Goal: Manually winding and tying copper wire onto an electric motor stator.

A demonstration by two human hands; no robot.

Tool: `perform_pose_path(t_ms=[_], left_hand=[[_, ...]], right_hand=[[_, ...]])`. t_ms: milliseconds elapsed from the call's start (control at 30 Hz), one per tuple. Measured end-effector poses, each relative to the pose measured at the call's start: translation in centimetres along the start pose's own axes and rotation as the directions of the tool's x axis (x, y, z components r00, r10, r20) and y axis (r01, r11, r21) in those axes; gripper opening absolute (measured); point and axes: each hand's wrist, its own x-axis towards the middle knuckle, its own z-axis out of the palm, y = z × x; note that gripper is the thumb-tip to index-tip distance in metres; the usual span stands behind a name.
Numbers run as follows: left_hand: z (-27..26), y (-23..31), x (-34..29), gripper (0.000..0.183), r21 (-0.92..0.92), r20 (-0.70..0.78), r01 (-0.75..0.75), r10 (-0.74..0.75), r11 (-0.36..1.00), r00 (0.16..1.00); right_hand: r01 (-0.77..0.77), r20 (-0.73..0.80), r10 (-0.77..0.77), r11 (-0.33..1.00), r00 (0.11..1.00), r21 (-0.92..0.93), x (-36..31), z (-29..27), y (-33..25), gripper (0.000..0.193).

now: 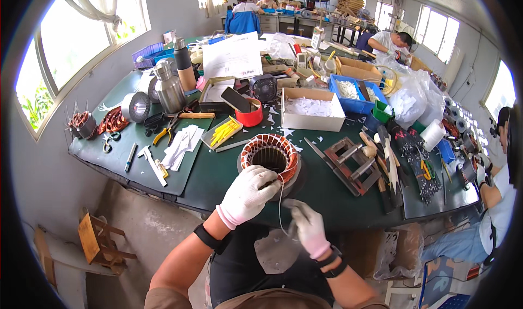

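A motor stator [269, 155] with copper windings and white lacing round its top ring sits on the near part of the green table. My left hand [249, 193], in a white glove, is closed with its fingers curled against the near side of the winding. A thin white cord [280, 213] hangs from the ring and loops down toward my right hand [308, 227]. That hand, gloved too, is off the table's near edge, its fingers drawn together round the cord and smeared by motion. Just behind the stator are a red tub [249, 113] and a tray of yellow sticks [222, 133].
A metal frame fixture [348, 164] and a long blade-like tool [324, 155] lie to the right. Left are paper strips [182, 145], scissors [111, 141] and pliers [165, 134]. A box of white scraps [311, 108] stands behind. Other people work at the right and far back.
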Motion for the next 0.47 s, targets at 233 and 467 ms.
perform_pose_path(t_ms=[233, 467], left_hand=[[-1.6, -0.5, -0.2, 0.025, -0.074, 0.005, 0.007, -0.007, 0.997, 1.0], [-1.3, -1.5, -1.4, 0.043, -0.155, 0.037, 0.036, -0.03, 0.987, 0.999]], right_hand=[[0.364, 0.164, -0.389, 0.917, 0.906, 0.166, -2.4, 1.3, -7.9, 0.019], [0.314, 0.161, -0.374, 0.899, 0.914, 0.306, 3.3, 4.7, -7.3, 0.022]])
